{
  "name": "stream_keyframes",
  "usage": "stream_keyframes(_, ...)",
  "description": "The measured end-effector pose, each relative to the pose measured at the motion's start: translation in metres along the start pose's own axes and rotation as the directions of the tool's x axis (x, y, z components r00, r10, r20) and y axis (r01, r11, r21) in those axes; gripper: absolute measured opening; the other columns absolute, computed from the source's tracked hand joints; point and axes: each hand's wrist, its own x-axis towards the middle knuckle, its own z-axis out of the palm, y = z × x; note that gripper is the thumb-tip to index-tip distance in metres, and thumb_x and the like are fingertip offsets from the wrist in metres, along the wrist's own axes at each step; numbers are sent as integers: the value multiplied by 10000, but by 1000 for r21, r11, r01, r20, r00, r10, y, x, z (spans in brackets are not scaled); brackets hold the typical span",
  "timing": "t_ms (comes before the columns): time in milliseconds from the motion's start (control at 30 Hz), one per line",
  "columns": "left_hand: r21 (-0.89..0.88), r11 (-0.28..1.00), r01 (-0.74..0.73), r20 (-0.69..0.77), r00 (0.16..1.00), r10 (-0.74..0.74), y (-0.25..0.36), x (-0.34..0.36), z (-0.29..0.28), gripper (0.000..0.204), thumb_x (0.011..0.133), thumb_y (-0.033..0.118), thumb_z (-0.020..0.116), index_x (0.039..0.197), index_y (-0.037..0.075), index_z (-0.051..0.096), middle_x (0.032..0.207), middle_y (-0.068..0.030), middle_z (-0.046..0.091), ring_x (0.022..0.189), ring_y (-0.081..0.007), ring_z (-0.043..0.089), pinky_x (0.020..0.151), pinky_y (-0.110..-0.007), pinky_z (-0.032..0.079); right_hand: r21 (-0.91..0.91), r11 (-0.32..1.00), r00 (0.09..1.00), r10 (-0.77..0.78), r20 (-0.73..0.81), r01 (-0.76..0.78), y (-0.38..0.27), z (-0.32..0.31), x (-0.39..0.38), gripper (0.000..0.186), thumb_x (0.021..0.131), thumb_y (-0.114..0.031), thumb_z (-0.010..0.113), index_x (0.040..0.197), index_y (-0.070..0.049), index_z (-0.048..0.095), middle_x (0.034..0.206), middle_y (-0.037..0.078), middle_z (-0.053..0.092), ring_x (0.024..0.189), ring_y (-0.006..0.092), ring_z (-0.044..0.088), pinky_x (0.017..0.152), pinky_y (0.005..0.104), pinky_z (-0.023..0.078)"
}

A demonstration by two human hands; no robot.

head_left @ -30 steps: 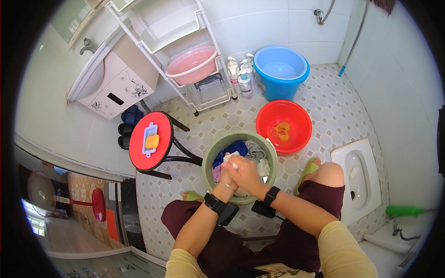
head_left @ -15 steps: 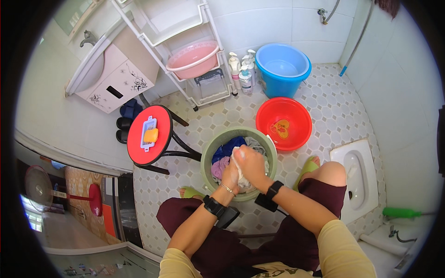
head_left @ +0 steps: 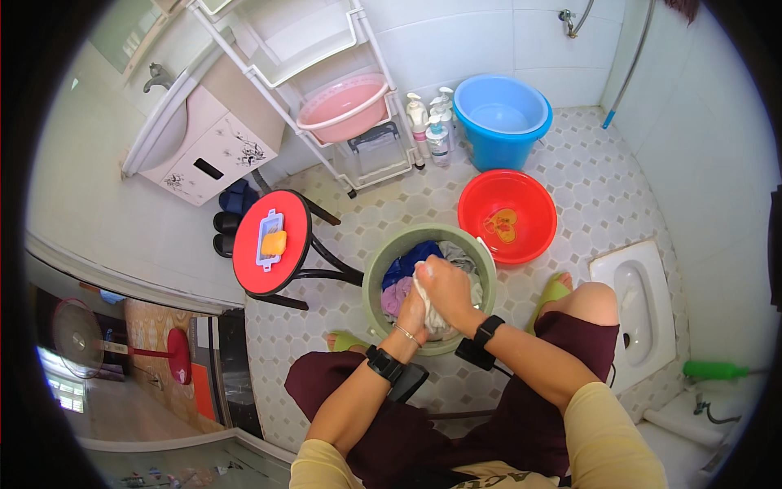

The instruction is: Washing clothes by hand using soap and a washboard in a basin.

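Observation:
Both my hands are together over a green bucket (head_left: 371,281), closed on a white cloth (head_left: 437,319) that shows between them and hangs down into it. My left hand (head_left: 413,312) grips the cloth from the left side. Pressed against it, my right hand (head_left: 446,285) is closed like a fist round the same cloth. Inside the bucket lie a dark blue garment (head_left: 410,261), a pink-purple garment (head_left: 396,295) and a greyish-white one (head_left: 461,259), partly hidden by my hands.
Behind the bucket stands a red basin (head_left: 538,220), with a blue bucket (head_left: 481,151) beyond it. A red stool (head_left: 252,236) at the left bears a soap dish (head_left: 267,259) with yellow soap (head_left: 275,243). A squat toilet (head_left: 664,326) lies right; a white rack (head_left: 383,175) stands at the back.
The whole view has shifted slightly, so everything sits a little further right. My hands keep their hold on the white cloth over the bucket, with little change in their grip.

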Motion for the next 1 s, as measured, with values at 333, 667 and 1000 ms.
stream_keyframes(333,50,992,119,-13,993,-119,-3,4,-3,313,852,381,520,1012,112,520,1005,-37,591,921,-158,576,780,-307,480,1,993,993,118,16,-118,9,-1,3,247,831,-272,507,764,-36,532,750,181,581,676,362,561,557,437,427)
stream_keyframes(667,38,997,66,-12,998,-65,-16,6,-9,329,872,394,472,1031,110,522,1016,-48,592,931,-161,575,776,-324,484,-21,1000,1000,18,-12,-19,3,1,-8,250,825,-248,510,709,-27,500,715,183,564,651,375,543,548,451,414)
stream_keyframes(1000,-86,994,-65,295,952,88,-18,21,-51,428,864,474,458,1094,117,507,1026,-45,589,919,-166,580,770,-306,485,87,994,997,-70,24,68,-14,5,-20,248,825,-272,507,746,-37,512,718,186,564,666,372,555,552,447,417)
